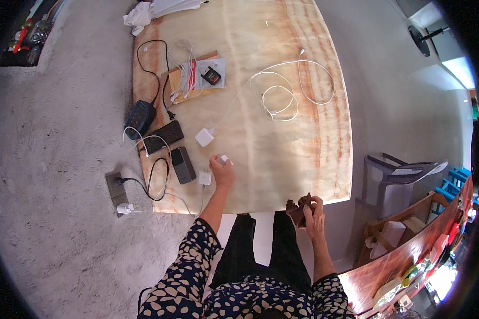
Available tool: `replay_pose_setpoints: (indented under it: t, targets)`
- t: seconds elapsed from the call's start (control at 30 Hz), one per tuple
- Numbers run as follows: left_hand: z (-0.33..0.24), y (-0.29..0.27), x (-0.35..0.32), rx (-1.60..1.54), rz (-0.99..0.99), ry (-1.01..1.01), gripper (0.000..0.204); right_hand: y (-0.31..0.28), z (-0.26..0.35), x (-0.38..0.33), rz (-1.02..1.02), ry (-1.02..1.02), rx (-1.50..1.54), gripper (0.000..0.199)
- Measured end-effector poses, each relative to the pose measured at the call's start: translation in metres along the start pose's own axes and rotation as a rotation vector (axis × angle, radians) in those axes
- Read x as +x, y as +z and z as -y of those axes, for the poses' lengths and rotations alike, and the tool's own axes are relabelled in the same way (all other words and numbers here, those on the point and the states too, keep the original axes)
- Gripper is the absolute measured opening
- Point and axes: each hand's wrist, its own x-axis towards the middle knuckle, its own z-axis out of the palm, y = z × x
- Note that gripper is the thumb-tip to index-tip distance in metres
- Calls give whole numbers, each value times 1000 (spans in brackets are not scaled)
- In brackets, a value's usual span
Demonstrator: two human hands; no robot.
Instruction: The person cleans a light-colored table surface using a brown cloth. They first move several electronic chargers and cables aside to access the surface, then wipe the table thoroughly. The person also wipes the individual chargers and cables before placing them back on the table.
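Observation:
My left hand (222, 171) rests on the beige stone table (282, 159), closed around a small white plug adapter (223, 158). Just beyond it lies a square white charger block (204, 137) whose thin white cable (280, 95) runs off in loops across the tabletop. Another small white charger (204, 177) sits right beside my left wrist. My right hand (313, 210) is at the table's near edge, holding a small dark brown object (298, 208) that I cannot identify.
At the table's left edge lie a grey power bank (182, 165), a black flat device (163, 136), a dark power strip (139, 118) and a brown envelope with small items (194, 77). A floor outlet (116, 187) has plugs in it. Crumpled white cloth (139, 16) lies at the far corner. Wooden furniture (410, 234) stands at the right.

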Motion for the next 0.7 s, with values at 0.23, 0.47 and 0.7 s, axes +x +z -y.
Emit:
replay_pose_setpoints:
  t: [0.23,0.47,0.7]
  targets:
    - [-71,-11,-81,-970,585,-432,37,31,45,29,48,-70,388,26]
    - [-137,3,-158,-1171,601,-404,36,72,132,16,-44,-505,-84,26]
    - [-172,1,-188,-975,522,-315,41,61,140,53,-14,50,574,17]
